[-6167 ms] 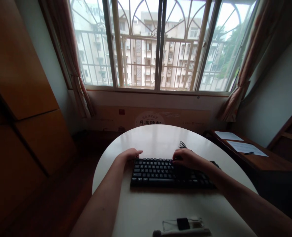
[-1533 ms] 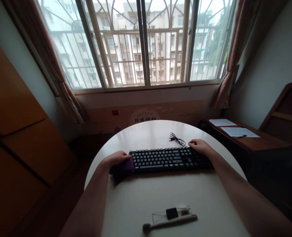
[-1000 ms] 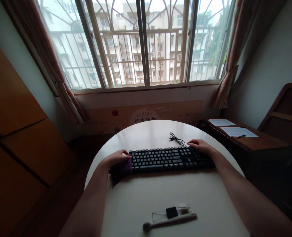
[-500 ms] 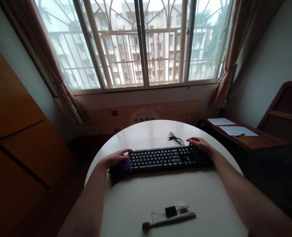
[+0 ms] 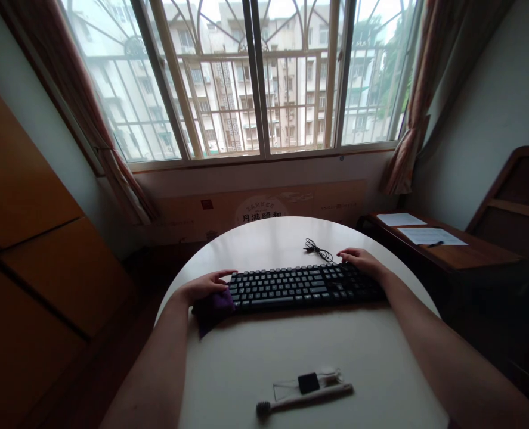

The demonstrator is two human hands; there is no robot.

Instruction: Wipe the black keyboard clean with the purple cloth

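Observation:
A black keyboard [image 5: 277, 289] lies across the white round table. My left hand [image 5: 206, 285] is closed on a purple cloth [image 5: 217, 304], pressed against the keyboard's left end; one corner of the cloth hangs over the front edge. At the other end, my right hand [image 5: 360, 261] grips the keyboard's far right side, thumb and finger showing at the back edge and the rest partly hidden. A coiled black cable [image 5: 318, 250] rests just behind the keyboard. Closer to me lie a toothbrush [image 5: 306, 400] and a small clear item with a black square [image 5: 309, 382].
The round table [image 5: 246, 357] stands below a barred window [image 5: 264, 89]. To the right, papers [image 5: 432, 236] and a pen lie on a wooden chair or bench [image 5: 479, 255]. Wooden cabinets [image 5: 45, 274] are on the left. A printed cardboard box [image 5: 183, 217] leans under the window.
My left hand and the purple cloth have shifted slightly left along the keyboard's end. My right hand stays nearly in place.

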